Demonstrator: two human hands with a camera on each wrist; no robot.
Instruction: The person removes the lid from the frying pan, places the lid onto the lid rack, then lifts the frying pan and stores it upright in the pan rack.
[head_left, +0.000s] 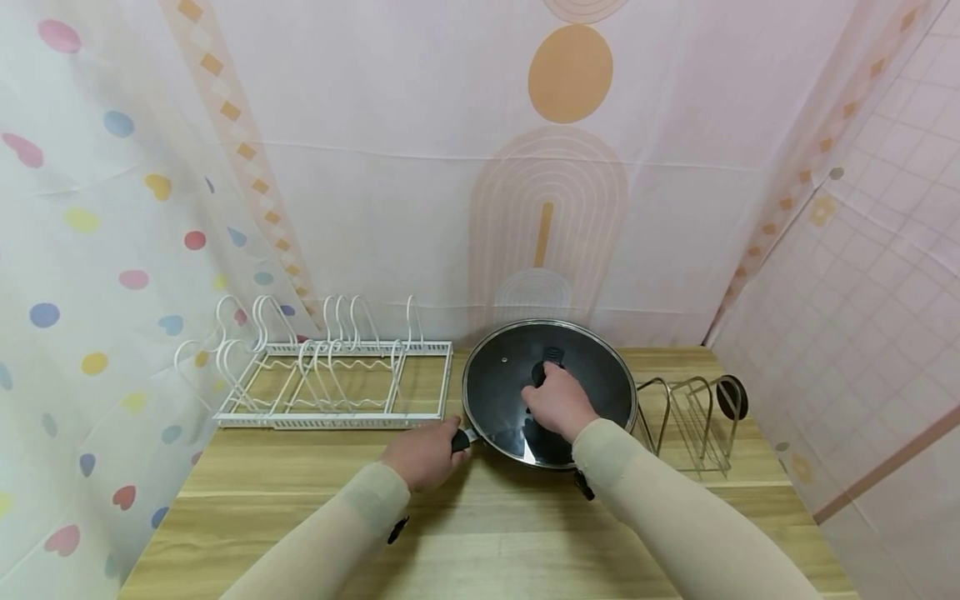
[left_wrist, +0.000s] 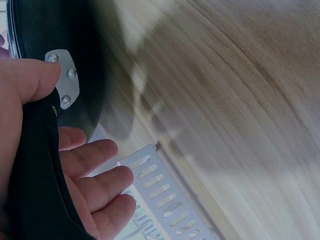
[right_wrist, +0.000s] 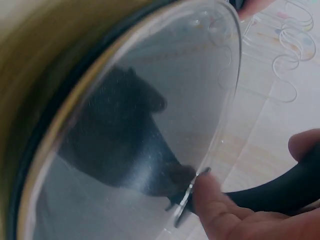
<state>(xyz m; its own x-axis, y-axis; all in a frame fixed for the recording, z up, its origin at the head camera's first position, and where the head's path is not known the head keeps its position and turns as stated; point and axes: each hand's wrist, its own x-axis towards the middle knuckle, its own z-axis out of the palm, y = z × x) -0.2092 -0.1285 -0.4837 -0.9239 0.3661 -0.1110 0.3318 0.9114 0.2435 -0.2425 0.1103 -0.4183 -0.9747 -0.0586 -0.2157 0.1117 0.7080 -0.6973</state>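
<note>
A black pan (left_wrist: 85,30) with a glass lid (head_left: 495,392) on it stands at the table's middle in the head view. My left hand (head_left: 423,454) holds the pan's black handle (left_wrist: 37,165) at the front left; the thumb lies over it and the fingers curl beneath. Just ahead of that thumb is the riveted metal bracket (left_wrist: 70,82). Above the lid, my right hand (head_left: 562,404) grips the lid's black arched handle (right_wrist: 265,195). In the right wrist view the fingers wrap this handle close to the glass.
To the left stands a white wire dish rack (head_left: 360,421) with upright loops. A metal wire rack (head_left: 705,417), with a round black piece (head_left: 732,397) at its end, stands close to the pan's right side. A patterned curtain (head_left: 375,208) hangs behind the wooden table (head_left: 495,542).
</note>
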